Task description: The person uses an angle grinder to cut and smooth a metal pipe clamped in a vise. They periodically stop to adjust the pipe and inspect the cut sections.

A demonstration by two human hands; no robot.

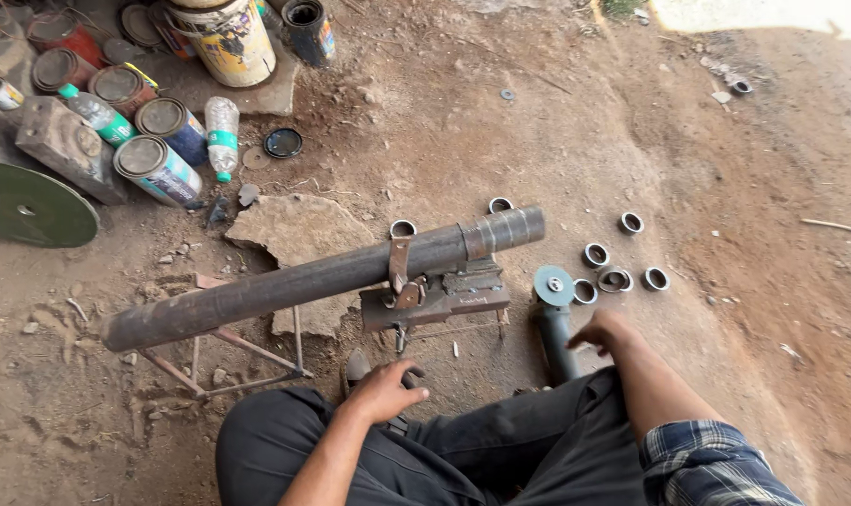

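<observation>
A long dark steel pipe [303,281] lies clamped in a metal vise [439,295] and rests on a thin rod stand [229,351]. An angle grinder [554,314] lies on the dirt, disc up, to the right of the vise. My right hand [605,331] hovers just beside the grinder's body, fingers spread, holding nothing. My left hand [385,389] rests near my knee below the vise, fingers curled over a small dark object I cannot make out. Several short cut pipe rings [617,279] lie on the ground right of the grinder.
Paint cans [158,169], plastic bottles [222,136] and a large bucket [230,37] crowd the top left. A green disc [32,206] lies at the left edge. A flat stone slab [299,234] sits under the pipe. My dark-trousered legs [500,450] fill the bottom.
</observation>
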